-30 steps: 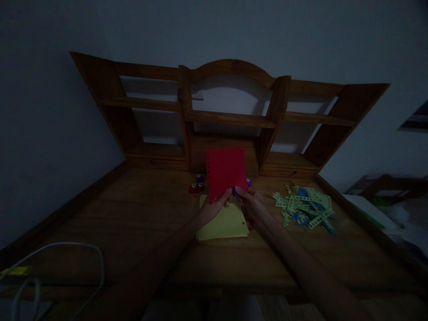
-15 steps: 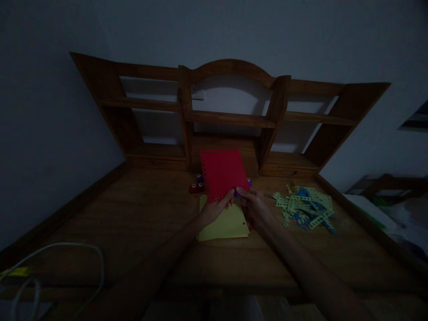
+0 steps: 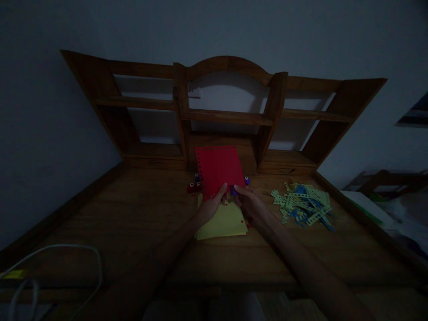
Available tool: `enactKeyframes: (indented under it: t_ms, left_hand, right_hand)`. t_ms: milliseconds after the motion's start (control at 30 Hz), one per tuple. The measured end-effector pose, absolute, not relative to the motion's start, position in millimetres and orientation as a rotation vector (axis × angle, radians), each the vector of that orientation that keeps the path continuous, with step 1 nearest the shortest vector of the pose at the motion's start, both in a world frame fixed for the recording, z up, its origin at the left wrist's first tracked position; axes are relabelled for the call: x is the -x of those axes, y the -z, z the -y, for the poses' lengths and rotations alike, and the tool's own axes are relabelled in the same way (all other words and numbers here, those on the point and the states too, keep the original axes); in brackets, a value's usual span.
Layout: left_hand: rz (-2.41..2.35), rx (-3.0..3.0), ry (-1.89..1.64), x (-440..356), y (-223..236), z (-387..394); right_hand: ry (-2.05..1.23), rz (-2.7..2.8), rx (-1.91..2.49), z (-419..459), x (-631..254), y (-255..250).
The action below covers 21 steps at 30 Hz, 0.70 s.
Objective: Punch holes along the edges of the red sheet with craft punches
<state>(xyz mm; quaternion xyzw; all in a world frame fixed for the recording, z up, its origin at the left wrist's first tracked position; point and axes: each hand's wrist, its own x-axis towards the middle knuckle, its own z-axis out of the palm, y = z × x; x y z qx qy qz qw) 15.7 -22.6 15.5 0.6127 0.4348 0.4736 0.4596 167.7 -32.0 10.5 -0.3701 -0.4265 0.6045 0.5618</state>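
Note:
My left hand (image 3: 211, 207) pinches the lower edge of a red paper sheet (image 3: 219, 167), thumb on top, holding it tilted up above the desk. A row of punched holes runs along the sheet's left and top edges. At the lower right edge, my right hand (image 3: 252, 203) grips a small purple craft punch (image 3: 233, 190) against the sheet, thumb pressed on it. Beneath both hands lies a stack of yellow paper (image 3: 220, 225) with red dots on it. Small red punches with eye-like tops (image 3: 194, 187) sit left of the sheet, and another purple punch (image 3: 247, 180) to its right.
Yellow-green and blue perforated paper cutouts (image 3: 306, 205) are heaped on the right of the wooden desk (image 3: 150, 214). A wooden shelf unit (image 3: 230, 117) stands along the back. A white cable (image 3: 73, 245) loops at the front left. The room is dim.
The purple punch and right hand have shifted slightly left along the sheet's lower edge. My left thumb has moved a little apart from the punch. The whole view has shifted slightly.

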Motion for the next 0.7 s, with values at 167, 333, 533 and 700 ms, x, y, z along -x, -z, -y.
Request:
enactKeyframes:
  t_ms: [167,333,533,700]
  left_hand:
    - [-1.220,-1.429,-1.204,-11,-17,24]
    - [-1.252,-1.309,-1.217,-8,-10,17]
    - [-1.100,-1.289,-1.234,-10,-7,8]
    - [-1.050,-1.321,-1.275,-11,-8,8]
  right_hand:
    - [-1.488,1.021,0.815,30,-169,-10]
    - [-1.570,1.041,0.820,28,-170,-5]
    - [-1.728,1.030,0.797,28,-171,-5]
    - [-1.768,0.964,0.752,27,-172,-5]
